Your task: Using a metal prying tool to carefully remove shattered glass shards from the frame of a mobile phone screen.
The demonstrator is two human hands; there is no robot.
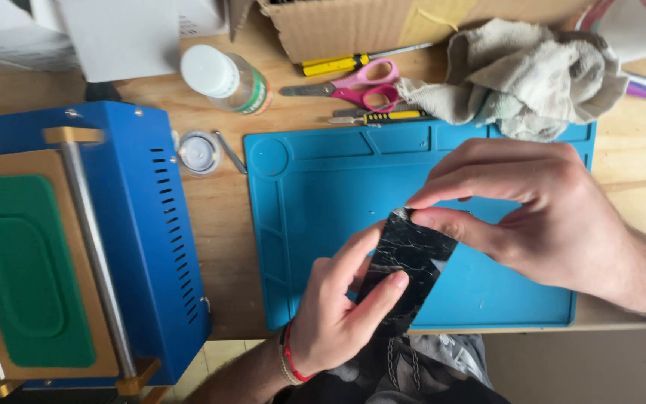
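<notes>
- Black cracked glass panel [405,265] sits above the blue silicone mat [323,187], near the surface's front edge.
- Left hand [338,314] clamps its lower end.
- Right hand [540,209] pinches its top corner; peeling looks barely begun.

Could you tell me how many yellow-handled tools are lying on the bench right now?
2. One yellow-handled screwdriver lies beside the cardboard box, above the pink scissors. A second yellow-handled tool lies below the scissors, along the blue mat. The cloth may hide others.
</notes>
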